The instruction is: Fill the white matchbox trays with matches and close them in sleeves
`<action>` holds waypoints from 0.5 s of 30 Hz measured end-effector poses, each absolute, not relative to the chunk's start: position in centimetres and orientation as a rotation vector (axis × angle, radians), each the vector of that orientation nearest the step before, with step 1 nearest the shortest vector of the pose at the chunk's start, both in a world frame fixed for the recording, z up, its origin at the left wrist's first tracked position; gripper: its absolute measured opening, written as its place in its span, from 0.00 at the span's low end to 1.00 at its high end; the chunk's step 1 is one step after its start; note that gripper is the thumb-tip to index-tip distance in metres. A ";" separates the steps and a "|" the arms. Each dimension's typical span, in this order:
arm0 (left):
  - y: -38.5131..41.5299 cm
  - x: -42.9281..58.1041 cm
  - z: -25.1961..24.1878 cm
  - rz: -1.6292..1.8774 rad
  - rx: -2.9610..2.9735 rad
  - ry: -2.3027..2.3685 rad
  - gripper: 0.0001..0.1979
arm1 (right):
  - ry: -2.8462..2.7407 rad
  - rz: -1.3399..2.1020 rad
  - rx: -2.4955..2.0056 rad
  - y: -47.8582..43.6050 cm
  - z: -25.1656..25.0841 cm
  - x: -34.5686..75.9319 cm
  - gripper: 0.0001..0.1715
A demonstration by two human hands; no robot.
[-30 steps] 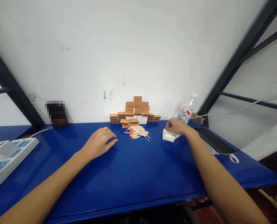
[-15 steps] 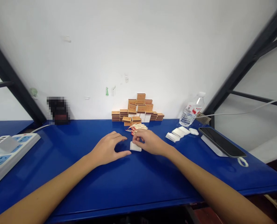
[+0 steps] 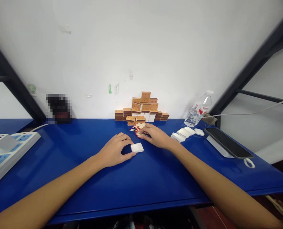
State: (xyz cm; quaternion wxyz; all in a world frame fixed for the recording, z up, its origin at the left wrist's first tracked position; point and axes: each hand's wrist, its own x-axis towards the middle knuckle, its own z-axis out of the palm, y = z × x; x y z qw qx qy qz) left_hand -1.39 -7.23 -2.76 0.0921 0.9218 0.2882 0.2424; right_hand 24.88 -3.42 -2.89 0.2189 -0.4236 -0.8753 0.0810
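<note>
Both half-open: left grip (image 3: 115,153) touches white box (image 3: 137,147), right grip (image 3: 155,136) touches matches (image 3: 136,128).

**Person's body, head view: visible parts**

1. Left hand (image 3: 115,152): bare. Back of the hand, knuckle line, thumb and fingers all show. The nails are too small to make out.
2. Left forearm (image 3: 48,197): bare skin from the wrist to the lower left corner of the frame. It is slim at the wrist and broadens steadily toward the camera, with a smooth outline.
3. Right hand (image 3: 155,136): bare. Back of the hand and knuckles show; the fingertips are partly hidden.
4. Right forearm (image 3: 215,190): bare skin from the wrist to the bottom right edge. It is narrow at the wrist and thicker near the camera.
</note>
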 end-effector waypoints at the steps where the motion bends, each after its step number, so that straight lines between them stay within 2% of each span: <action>1: -7.2 -1.4 -2.7 0.721 2.735 0.851 0.12 | -2.425 0.226 -1.182 -3.5 -2.8 24.8 0.07; 5: -7.2 -1.6 -2.6 0.729 2.729 0.842 0.12 | -2.435 0.279 -1.233 -4.2 -2.1 24.9 0.09; 11: -6.9 -2.0 -2.7 0.726 2.734 0.863 0.12 | -2.497 0.331 -1.234 -4.5 -1.9 25.1 0.04; 15: -6.8 -2.0 -2.7 0.727 2.740 0.858 0.12 | -2.503 0.327 -1.307 -4.5 -2.3 24.7 0.07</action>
